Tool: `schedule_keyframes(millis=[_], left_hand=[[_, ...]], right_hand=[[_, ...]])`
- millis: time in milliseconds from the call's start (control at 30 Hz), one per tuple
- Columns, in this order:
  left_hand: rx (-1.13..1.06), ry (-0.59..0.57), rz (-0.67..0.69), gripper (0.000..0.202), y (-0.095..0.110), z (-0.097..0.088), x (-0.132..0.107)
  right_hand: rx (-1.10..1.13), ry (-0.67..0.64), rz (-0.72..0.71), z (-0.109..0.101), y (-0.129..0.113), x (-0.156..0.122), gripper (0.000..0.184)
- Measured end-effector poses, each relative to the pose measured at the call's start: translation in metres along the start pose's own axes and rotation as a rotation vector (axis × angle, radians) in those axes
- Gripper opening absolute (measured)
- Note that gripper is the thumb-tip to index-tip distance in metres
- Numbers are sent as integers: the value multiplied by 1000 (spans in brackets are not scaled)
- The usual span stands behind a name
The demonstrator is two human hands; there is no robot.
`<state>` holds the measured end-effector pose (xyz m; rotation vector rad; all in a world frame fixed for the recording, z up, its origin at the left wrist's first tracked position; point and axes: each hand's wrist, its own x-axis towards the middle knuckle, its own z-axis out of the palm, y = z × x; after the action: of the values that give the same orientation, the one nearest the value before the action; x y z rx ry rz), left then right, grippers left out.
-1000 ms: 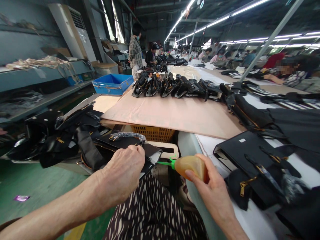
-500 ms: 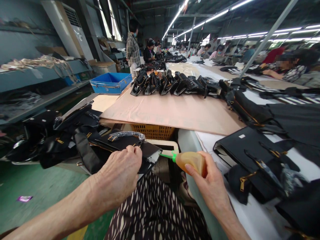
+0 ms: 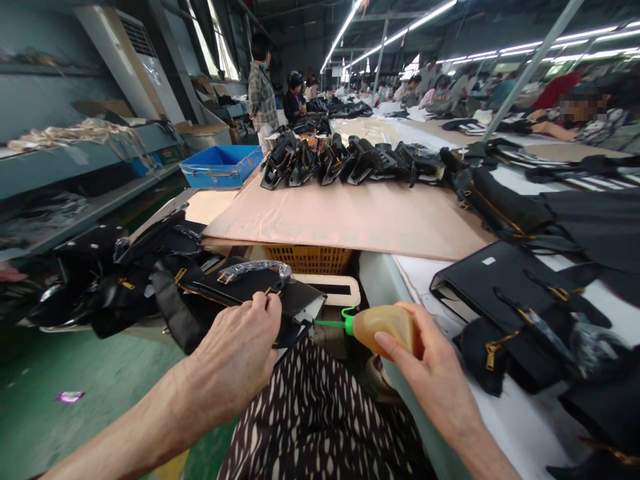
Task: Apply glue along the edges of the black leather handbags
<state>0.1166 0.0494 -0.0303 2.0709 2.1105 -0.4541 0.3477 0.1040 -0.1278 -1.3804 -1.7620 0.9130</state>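
Observation:
My right hand (image 3: 425,357) is wrapped round a squeeze bottle (image 3: 381,328) of amber liquid, likely glue, with a thin green nozzle pointing left. The nozzle tip is at the pale, open end of a black handbag (image 3: 300,297); whether it touches cannot be made out. My left hand (image 3: 247,333) is closed on the near edge of that handbag, its fingertips hidden behind the knuckles. The bag lies on its side across my lap area, and its handle (image 3: 257,268) is wrapped in clear plastic.
Black bags (image 3: 135,283) are heaped at the left, and another black bag (image 3: 505,287) lies on the right. A row of bags (image 3: 340,160) stands on the pinkish tabletop (image 3: 345,220). Beyond are a blue bin (image 3: 220,173), a yellow crate (image 3: 307,260) and several people.
The nozzle tip has shifted slightly down and left along the handbag's open end. My left hand keeps its grip, and the view has turned a little.

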Motion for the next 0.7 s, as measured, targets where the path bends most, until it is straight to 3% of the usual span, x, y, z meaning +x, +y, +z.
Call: schedule_keyframes(millis=[700], left_hand=[[3,12,0,49,-1,1,-2]], right_hand=[[97,-34,55,4,-11,-2,34]])
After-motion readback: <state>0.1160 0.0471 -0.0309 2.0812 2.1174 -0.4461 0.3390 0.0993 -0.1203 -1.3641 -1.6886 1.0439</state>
